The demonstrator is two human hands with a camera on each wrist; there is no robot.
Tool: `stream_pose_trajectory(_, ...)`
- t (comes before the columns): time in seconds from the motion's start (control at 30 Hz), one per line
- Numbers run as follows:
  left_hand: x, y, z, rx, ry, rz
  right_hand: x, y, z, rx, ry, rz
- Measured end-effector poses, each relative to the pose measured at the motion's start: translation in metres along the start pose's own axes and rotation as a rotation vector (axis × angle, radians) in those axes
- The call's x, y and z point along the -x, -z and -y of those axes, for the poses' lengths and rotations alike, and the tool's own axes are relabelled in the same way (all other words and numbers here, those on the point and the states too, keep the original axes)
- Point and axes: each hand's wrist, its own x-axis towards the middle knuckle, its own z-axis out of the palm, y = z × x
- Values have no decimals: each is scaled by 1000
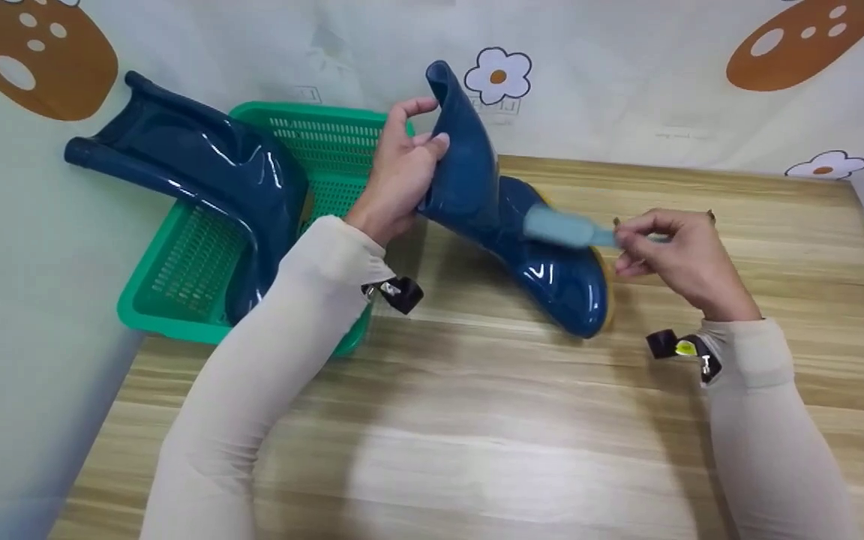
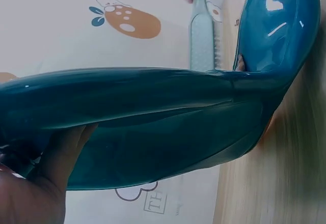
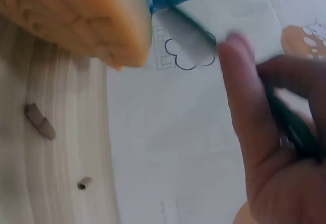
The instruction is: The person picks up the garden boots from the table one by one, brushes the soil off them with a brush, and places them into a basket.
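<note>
My left hand (image 1: 402,169) grips a dark blue rubber boot (image 1: 469,161) by the top of its shaft, thumb on the outside. The boot is tilted, its toe pointing down to the right, and its yellowish sole (image 3: 76,20) shows in the right wrist view. Between thumb and fingers, my right hand (image 1: 691,255) pinches the handle of a pale blue-green brush (image 1: 563,227). The brush head overlaps the boot near the ankle; it is blurred. Bristles along one side of the brush (image 2: 202,40) show in the left wrist view. Whether they touch the boot I cannot tell.
A green plastic basket (image 1: 327,124) stands at the left with a second blue boot (image 1: 199,154) leaning out over its rim. Small brown pieces (image 3: 39,121) lie on the wood-patterned surface (image 1: 492,435). A patterned wall covering (image 1: 612,97) rises behind.
</note>
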Motion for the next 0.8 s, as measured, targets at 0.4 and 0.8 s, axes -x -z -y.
stream_pose_trajectory(0.4,-4,1,-3,-46,18,-13,3,6,5,26,64,-135)
stream_pose_trajectory(0.8,-7,5,-4,-68,15,-15,3,9,3,79,15,-166)
